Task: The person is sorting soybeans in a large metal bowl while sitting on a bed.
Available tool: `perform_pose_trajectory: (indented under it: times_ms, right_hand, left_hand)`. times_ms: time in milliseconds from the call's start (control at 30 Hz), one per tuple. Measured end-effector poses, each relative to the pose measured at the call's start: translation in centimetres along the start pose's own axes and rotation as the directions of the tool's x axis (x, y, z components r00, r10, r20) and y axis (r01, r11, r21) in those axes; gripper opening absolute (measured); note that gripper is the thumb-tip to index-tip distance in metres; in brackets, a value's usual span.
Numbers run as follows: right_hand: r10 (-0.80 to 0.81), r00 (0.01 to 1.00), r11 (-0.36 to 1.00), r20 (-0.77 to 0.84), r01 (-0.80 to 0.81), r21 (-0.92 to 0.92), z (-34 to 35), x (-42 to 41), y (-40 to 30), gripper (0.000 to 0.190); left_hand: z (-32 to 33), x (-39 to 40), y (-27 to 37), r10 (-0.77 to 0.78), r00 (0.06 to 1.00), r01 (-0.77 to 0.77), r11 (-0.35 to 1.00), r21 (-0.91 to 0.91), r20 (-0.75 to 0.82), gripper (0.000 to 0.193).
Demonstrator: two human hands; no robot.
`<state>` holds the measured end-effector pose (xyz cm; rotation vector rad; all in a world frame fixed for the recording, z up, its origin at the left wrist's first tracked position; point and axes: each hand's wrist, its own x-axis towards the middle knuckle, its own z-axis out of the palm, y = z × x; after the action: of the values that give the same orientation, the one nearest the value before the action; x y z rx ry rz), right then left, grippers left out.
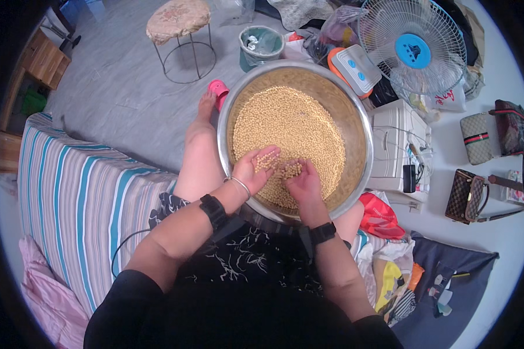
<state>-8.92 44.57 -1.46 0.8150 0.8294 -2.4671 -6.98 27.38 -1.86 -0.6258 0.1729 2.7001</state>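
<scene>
A large round metal basin (361, 104) sits before me between my legs, holding a broad layer of small, round, yellowish beans that look like soybeans (288, 118). My left hand (254, 171) is over the near left part of the beans, palm up and slightly cupped, with some beans lying on its palm and fingers. Close to its right, my right hand (304, 179) is also turned up, its curled fingers cradling a small heap of beans. The tips of the two hands are near each other. A bracelet and a dark band are on my left arm; another dark band is on my right wrist.
Beyond the basin stand a lined bin (262, 43) and a cloth-covered stool (179, 19). An electric fan (412, 50) is at the upper right, above a white cabinet (386, 144). A striped cloth (87, 187) covers the seat at left; a red bag (380, 216) lies right of my leg.
</scene>
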Motion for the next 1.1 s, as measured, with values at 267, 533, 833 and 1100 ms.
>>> perform_pose_trajectory:
  times_ms: [267, 533, 833, 1100]
  right_hand:
    - [0.015, 0.976, 0.996, 0.218, -0.033, 0.08, 7.1, -3.0, 1.4, 0.029]
    - [-0.117, 0.938, 0.952, 0.325, 0.199, -0.232, 7.7, -3.3, 0.2, 0.037]
    - [-0.424, 0.902, 0.854, -0.081, 0.368, -0.368, -2.9, 1.7, -8.8, 0.058]
    - [-0.427, 0.874, 0.868, -0.235, 0.322, -0.379, -5.4, 4.5, -7.7, 0.061]
  left_hand:
    - [-0.4, 0.1, 0.2, -0.027, 0.999, 0.027, 1.0, -0.009, 0.031, 0.041]
    - [2.8, -1.6, 0.6, -0.043, 0.999, 0.044, 0.999, 0.033, -0.019, 0.037]
    - [1.3, -0.6, 0.5, -0.072, 0.996, 0.073, 0.997, 0.017, -0.055, 0.038]
    - [1.6, -0.6, 0.4, -0.024, 0.996, 0.028, 0.999, 0.044, -0.087, 0.04]
